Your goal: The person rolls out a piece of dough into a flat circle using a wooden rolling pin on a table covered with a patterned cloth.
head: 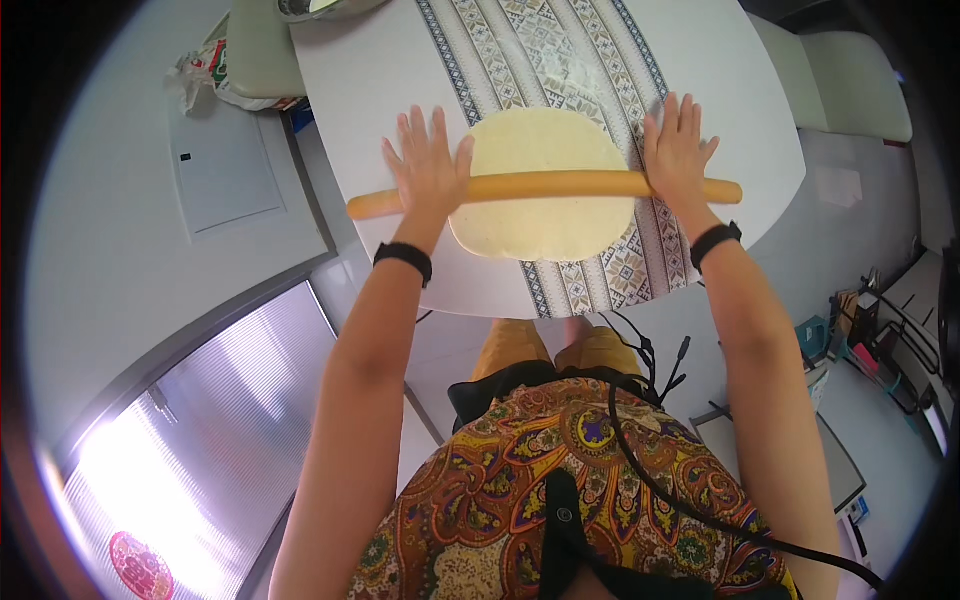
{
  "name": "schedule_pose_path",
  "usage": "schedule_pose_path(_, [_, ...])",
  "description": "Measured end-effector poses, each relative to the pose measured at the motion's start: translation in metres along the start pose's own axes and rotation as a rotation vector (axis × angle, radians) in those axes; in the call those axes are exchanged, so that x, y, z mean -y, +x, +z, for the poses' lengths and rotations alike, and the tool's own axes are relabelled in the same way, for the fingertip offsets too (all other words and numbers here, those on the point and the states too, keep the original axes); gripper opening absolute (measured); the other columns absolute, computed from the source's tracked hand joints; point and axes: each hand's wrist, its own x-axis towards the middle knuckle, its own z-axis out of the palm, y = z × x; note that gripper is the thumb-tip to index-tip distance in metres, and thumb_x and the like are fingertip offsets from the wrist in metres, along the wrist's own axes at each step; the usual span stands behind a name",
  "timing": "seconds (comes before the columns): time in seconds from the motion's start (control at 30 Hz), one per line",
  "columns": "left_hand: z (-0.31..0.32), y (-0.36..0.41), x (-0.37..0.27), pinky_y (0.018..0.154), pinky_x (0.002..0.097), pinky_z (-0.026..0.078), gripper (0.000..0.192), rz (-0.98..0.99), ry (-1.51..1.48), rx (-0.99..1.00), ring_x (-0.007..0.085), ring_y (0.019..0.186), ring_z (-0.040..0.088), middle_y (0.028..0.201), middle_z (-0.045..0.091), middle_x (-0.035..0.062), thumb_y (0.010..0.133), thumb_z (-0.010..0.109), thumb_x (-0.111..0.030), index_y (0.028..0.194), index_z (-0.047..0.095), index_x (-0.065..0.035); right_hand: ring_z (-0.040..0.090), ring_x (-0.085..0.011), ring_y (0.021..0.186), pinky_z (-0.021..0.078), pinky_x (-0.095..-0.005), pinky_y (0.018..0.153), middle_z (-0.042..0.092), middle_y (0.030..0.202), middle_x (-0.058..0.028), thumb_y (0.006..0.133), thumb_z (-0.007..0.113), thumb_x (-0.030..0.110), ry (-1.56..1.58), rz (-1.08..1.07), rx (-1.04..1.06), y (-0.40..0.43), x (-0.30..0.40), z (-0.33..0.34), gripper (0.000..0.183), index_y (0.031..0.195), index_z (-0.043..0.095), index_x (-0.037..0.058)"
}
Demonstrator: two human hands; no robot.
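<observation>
A wooden rolling pin (555, 185) lies crosswise over a flat, rounded sheet of pale dough (540, 229). My left hand (431, 165) rests palm down on the pin's left part, fingers spread and pointing away from me, beside the dough's left edge. Near the other end, my right hand (679, 154) presses on the pin with its palm, its fingers extended beyond it. Neither hand wraps its fingers round the pin. Beneath the dough runs a patterned table runner (626, 274), printed with blue and brown motifs.
The white table (375, 75) has a rounded edge close to my body. A metal bowl (330, 7) stands at its far left, partly cut off. Chairs (855, 82) are at the far right and far left. A black cable (675, 510) crosses my patterned shirt.
</observation>
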Motion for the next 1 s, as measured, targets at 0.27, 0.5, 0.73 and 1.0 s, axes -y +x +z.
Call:
schedule_pose_path(0.27, [-0.045,-0.166,0.000,0.112,0.0587,0.017,0.063,0.067,-0.202,0.245,0.0427,0.138,0.029,0.149,0.033,0.0228,0.089,0.056,-0.028,0.143,0.036,0.0003,0.031,-0.0377,0.137,0.0172,-0.0602,0.110,0.035,0.149,-0.0176,0.096,0.044,0.034,0.146,-0.390,0.317,-0.140,-0.034,-0.060,0.054,0.142,0.039,0.0068])
schedule_pose_path(0.5, [-0.023,-0.062,0.010,0.111,0.0611,0.017,0.062,0.024,-0.076,0.207,0.0432,0.139,0.025,0.149,0.034,0.0211,0.092,0.050,-0.039,0.143,0.039,-0.0063,0.026,-0.0372,0.140,0.0152,-0.0690,0.107,0.031,0.152,-0.0141,0.098,0.041,0.037,-0.035,-0.198,0.126,-0.049,-0.007,-0.029,0.054,0.144,0.037,0.0086])
schedule_pose_path(0.73, [-0.005,0.005,0.027,0.113,0.0583,0.014,0.056,-0.137,-0.036,0.122,0.0391,0.141,0.023,0.150,0.032,0.0198,0.097,0.043,-0.037,0.143,0.038,-0.0057,0.028,-0.0350,0.140,0.0163,-0.0702,0.106,0.034,0.151,-0.0141,0.099,0.039,0.036,0.014,-0.074,0.033,-0.001,0.004,-0.012,0.052,0.143,0.039,0.0083])
schedule_pose_path(1.0, [0.008,-0.011,0.062,0.114,0.0566,0.014,0.059,-0.031,-0.083,0.154,0.0375,0.142,0.023,0.151,0.030,0.0201,0.098,0.041,-0.037,0.146,0.032,-0.0035,0.029,-0.0348,0.140,0.0179,-0.0695,0.105,0.035,0.149,-0.0168,0.098,0.039,0.034,-0.004,-0.104,0.131,0.007,-0.007,-0.008,0.051,0.141,0.041,0.0074])
